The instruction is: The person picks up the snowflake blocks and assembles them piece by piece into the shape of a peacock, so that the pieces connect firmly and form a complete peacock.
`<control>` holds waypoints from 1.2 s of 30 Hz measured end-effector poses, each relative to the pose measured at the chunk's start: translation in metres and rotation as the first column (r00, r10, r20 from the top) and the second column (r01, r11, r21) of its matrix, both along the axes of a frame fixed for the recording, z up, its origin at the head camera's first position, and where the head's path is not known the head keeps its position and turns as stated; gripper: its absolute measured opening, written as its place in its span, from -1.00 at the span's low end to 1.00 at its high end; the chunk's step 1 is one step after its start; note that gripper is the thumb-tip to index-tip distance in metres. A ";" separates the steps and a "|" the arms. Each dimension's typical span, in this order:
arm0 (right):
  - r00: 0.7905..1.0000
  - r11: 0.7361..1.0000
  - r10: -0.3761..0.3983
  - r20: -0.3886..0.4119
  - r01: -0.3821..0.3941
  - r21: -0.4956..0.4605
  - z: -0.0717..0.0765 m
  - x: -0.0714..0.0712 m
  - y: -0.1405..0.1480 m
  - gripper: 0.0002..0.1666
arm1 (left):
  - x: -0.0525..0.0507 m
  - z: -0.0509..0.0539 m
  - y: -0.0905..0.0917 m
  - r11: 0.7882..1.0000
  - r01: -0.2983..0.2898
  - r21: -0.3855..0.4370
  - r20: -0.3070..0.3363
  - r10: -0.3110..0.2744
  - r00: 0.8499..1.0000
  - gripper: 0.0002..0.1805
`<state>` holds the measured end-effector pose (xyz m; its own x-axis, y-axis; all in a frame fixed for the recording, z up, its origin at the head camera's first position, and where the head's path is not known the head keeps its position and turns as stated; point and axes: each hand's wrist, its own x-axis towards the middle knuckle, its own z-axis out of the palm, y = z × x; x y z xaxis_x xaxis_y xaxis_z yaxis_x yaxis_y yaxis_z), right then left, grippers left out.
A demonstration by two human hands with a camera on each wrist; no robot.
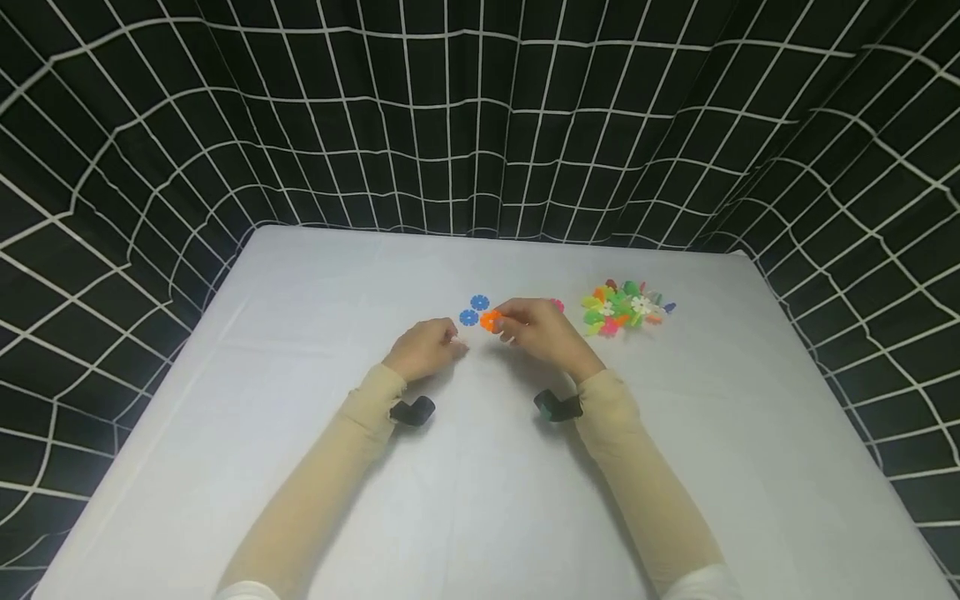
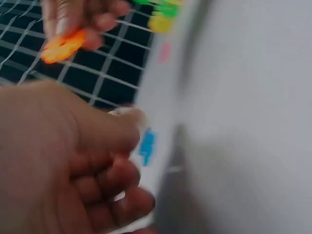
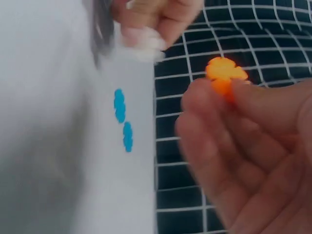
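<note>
My right hand [image 1: 543, 329] pinches an orange flower-shaped disc [image 1: 491, 322] between thumb and fingertips, raised above the table; the disc's notched edge [image 3: 225, 73] shows in the right wrist view. To its left, my left hand [image 1: 426, 348] holds a small white piece [image 3: 146, 46], blurred and partly covered by the fingers, likely another flower disc. Just beyond the hands, two blue flower discs [image 1: 480, 302] lie on the table close together. A pink disc [image 1: 557, 306] lies behind the right hand, partly hidden by it.
A loose heap of flower discs [image 1: 626, 308] in green, yellow, white, orange and pink lies right of the right hand. The white-covered table [image 1: 300, 350] ends at a dark curtain [image 1: 465, 125] with white grid lines, at the back and both sides.
</note>
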<state>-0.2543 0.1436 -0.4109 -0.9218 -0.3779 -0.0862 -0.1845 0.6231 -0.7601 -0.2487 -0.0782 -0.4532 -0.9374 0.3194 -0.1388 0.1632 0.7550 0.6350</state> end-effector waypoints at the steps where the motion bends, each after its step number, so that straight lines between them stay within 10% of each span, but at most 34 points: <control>1: 1.000 0.999 -0.006 -0.007 0.005 -0.033 0.002 0.002 -0.001 -0.77 | 0.000 0.004 -0.001 0.996 -0.014 0.084 0.028 0.012 1.000 -0.71; 3: 0.999 0.996 -0.022 -0.032 0.019 -0.091 0.006 0.006 -0.003 -0.80 | 0.002 0.014 0.000 0.961 -0.057 0.272 0.104 0.029 0.994 -0.65; 6: 0.995 0.989 -0.049 -0.087 0.036 -0.144 0.011 0.012 -0.006 -0.82 | 0.008 0.031 0.004 0.851 -0.134 0.509 0.221 0.021 0.975 -0.63; 10: 0.983 0.985 -0.085 -0.162 0.058 -0.161 0.016 0.019 -0.007 -0.81 | 0.017 0.047 0.010 0.784 -0.153 0.602 0.249 -0.003 0.968 -0.64; 20: 0.937 0.987 -0.068 -0.342 0.013 -0.159 0.026 0.033 -0.011 -0.84 | 0.025 0.056 0.012 0.749 -0.167 0.642 0.210 0.037 0.977 -0.66; 30: 0.849 0.996 -0.035 -0.527 -0.013 -0.087 0.028 0.038 -0.023 -0.87 | 0.029 0.060 0.011 0.801 -0.115 0.587 0.136 0.042 0.990 -0.61; 36: 0.869 0.995 -0.047 -0.492 -0.002 -0.099 0.030 0.036 -0.022 -0.87 | 0.030 0.062 0.014 0.784 -0.113 0.611 0.156 0.021 0.988 -0.63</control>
